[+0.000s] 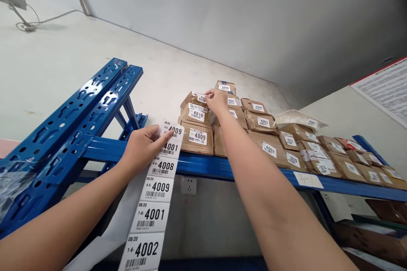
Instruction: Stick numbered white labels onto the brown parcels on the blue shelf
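Note:
My left hand [144, 146] pinches a long strip of white barcode labels [156, 188], thumb across the front near its top end. The strip hangs down toward me and shows printed numbers such as 4009, 4001 and 4008. My right hand [216, 99] reaches up to the top parcel [190, 98] of the left stack. Its fingertips are together at the right end of a white label [199, 97] on that parcel, partly covering the number. Below it sit a parcel marked 4010 [196, 113] and a cardboard box marked 4009 [197, 136].
A blue metal shelf beam [203, 165] carries several labelled brown parcels [260, 123] to the right. At left rises a perforated blue upright [95, 97]. A wall socket [188, 186] is beneath the beam. A printed sheet [384, 93] hangs on the right wall.

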Motion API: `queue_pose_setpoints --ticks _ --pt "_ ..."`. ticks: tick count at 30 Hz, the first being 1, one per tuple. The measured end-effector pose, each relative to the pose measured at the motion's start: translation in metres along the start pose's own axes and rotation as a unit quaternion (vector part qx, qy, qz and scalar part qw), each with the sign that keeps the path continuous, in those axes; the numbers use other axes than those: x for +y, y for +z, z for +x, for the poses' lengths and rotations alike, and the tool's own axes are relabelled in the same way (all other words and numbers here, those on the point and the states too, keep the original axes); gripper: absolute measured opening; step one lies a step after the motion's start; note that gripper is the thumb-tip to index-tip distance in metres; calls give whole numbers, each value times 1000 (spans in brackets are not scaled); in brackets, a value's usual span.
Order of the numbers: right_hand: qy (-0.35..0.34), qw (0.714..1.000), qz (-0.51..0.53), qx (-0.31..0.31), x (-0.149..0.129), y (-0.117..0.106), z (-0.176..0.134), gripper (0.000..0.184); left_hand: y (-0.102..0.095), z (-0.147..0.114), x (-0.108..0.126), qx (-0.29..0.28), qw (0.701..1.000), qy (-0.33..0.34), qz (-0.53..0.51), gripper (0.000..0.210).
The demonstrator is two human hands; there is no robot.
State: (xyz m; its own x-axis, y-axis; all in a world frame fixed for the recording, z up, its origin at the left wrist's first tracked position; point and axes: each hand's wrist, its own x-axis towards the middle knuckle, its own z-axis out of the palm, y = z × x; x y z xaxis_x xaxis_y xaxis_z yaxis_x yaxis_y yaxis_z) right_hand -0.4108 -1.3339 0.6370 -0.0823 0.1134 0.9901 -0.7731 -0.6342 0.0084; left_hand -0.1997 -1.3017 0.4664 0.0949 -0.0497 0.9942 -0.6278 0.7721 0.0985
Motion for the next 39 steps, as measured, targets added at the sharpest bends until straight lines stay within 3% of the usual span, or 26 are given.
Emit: queue_pose_setpoints --ticks 6,10,12,15,20,26,29,33,36,39 --pt "-23 996 -77 -33 0 -13 -2 32 0 -3 1 13 999 28 -18 52" --pt "0 995 -96 28 -3 -15 -2 50 0 -4 0 25 999 26 -22 53" --pt "-28 996 -71 54 -5 -13 -2 44 0 -4 0 20 999 25 -26 53" --pt "-60 996 -50 49 -9 -8 -5 19 -1 -5 0 16 999 24 -29 53" --pt "15 999 -28 38 -18 0 -9 6 -1 -5 1 26 999 28 -18 51" --pt "87 995 -54 -2 -21 -1 1 33 -1 -6 0 29 999 39 -22 52" --pt "84 992 -94 -17 -19 -5 3 43 -1 -6 -1 36 998 43 -22 51" --pt "58 994 -86 20 -20 -6 2 59 0 -6 -2 41 998 41 -29 52" --pt "40 997 -56 -32 -25 -2 0 76 1 -6 -2 43 997 45 -33 53" --pt "52 995 -53 -71 -32 5 -5 73 0 -7 -2 44 997 46 -31 53"
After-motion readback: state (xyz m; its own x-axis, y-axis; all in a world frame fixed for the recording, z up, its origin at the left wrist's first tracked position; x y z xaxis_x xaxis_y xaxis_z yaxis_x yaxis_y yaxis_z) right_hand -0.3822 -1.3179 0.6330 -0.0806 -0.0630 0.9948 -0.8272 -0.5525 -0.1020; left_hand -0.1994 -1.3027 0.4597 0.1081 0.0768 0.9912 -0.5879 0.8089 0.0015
